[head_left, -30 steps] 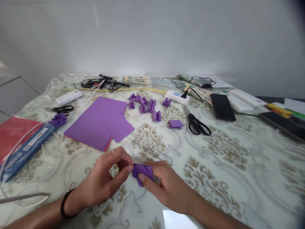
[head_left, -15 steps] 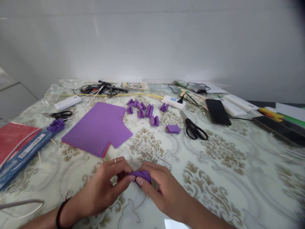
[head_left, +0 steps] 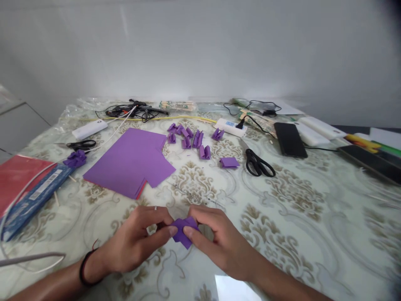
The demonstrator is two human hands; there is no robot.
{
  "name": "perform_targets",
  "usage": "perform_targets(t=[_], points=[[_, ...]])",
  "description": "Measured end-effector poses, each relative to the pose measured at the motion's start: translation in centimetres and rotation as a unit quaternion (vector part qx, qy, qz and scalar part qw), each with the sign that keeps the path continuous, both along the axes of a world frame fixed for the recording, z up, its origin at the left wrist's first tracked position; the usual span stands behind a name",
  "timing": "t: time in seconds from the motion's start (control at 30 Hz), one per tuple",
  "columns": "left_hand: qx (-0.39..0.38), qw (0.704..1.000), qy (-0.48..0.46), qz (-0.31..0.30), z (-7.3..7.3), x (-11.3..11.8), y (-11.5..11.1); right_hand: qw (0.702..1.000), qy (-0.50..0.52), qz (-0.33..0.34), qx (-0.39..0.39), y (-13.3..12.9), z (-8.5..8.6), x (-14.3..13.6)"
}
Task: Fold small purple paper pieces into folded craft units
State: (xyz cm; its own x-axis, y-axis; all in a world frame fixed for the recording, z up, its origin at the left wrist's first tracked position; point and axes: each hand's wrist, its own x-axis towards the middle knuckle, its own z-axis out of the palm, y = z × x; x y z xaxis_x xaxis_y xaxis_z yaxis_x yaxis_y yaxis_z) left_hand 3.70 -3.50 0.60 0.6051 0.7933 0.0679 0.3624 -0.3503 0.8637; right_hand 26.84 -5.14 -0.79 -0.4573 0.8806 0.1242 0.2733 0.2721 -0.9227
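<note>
Between both hands is a small folded purple paper piece (head_left: pixel 184 239), held just over the table near its front middle. My left hand (head_left: pixel 140 236) pinches its left side between thumb and fingers. My right hand (head_left: pixel 216 238) grips the right side, with the thumb pressed flat on top of the paper. Beyond the hands lie several folded purple paper units (head_left: pixel 198 139) in a loose group. A flat folded purple piece (head_left: pixel 229 162) rests apart from them on the right. Purple paper sheets (head_left: pixel 125 161), with a red edge showing underneath, are stacked to the left.
Black-handled scissors (head_left: pixel 258 163) lie right of the folded units, near a dark phone (head_left: pixel 290 140) and a white power strip (head_left: pixel 231 127). Farther left are a second pair of scissors (head_left: pixel 82 145), a crumpled purple paper (head_left: pixel 75 159), a white power bank (head_left: pixel 90 129) and tangled black cables (head_left: pixel 140 110).
The purple paper in my hands has turned so that more of its flat, angular face shows. Both hands keep hold of it. The whole view has shifted slightly.
</note>
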Motion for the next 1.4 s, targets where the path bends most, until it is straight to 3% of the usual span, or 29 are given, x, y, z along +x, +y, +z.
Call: perform_targets(t=[0.17, 0.53, 0.73, 1.13, 1.4], points=[[-0.031, 0.999, -0.004, 0.02, 0.1, -0.2, 0.2, 0.999, 0.013, -0.034, -0.018, 0.0, 0.1, 0.0], [-0.041, 0.999, -0.024, 0.027, -0.3, -0.2, 0.6, 0.999, 0.019, -0.044, 0.011, 0.2, -0.3, 0.3], [-0.054, 0.998, 0.006, 0.037, -0.3, -0.1, 0.5, 0.998, 0.007, -0.056, -0.027, 0.3, -0.4, 0.1], [-0.032, 0.996, 0.066, -0.052, -0.1, 0.5, 0.3, 0.999, 0.026, -0.02, -0.042, -0.1, -0.7, -0.5], [-0.043, 0.998, 0.01, -0.055, -0.1, 0.4, 0.4, 0.996, 0.048, -0.012, -0.069, -0.1, -0.8, -0.5]])
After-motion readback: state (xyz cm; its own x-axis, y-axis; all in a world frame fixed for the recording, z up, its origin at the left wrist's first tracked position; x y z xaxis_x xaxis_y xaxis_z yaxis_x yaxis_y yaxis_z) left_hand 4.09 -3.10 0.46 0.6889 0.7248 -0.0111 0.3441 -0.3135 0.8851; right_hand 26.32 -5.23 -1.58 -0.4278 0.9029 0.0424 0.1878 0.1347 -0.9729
